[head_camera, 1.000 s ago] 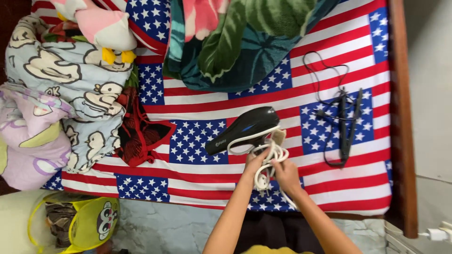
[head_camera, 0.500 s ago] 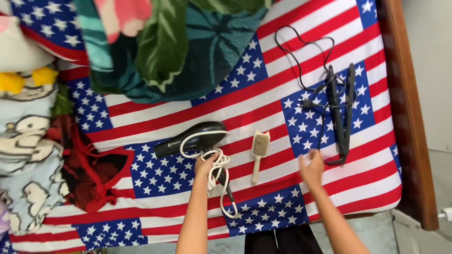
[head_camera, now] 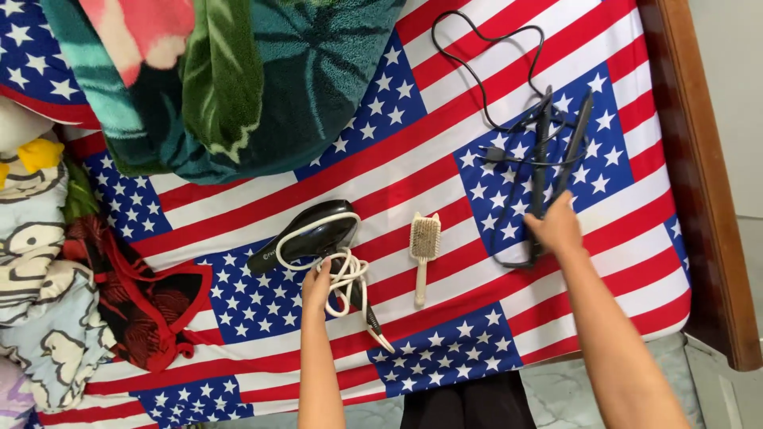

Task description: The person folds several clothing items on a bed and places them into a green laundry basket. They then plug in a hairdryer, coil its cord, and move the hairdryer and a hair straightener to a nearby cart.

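Flag-print bedsheet [head_camera: 445, 159] holds hairbrush [head_camera: 424, 242] between left hand [head_camera: 318, 286] clasping dryer cord [head_camera: 346, 278] and right hand [head_camera: 556, 226], fingers closing on straightener [head_camera: 544, 159].

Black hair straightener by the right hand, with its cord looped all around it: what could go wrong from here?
1. The black hair straightener lies in its own thin black cord; lifted by the right hand, the loops could tangle or snag.
2. The left hand rests on the white coiled cable of the black hair dryer; a tug might drag the dryer into the wooden hairbrush.
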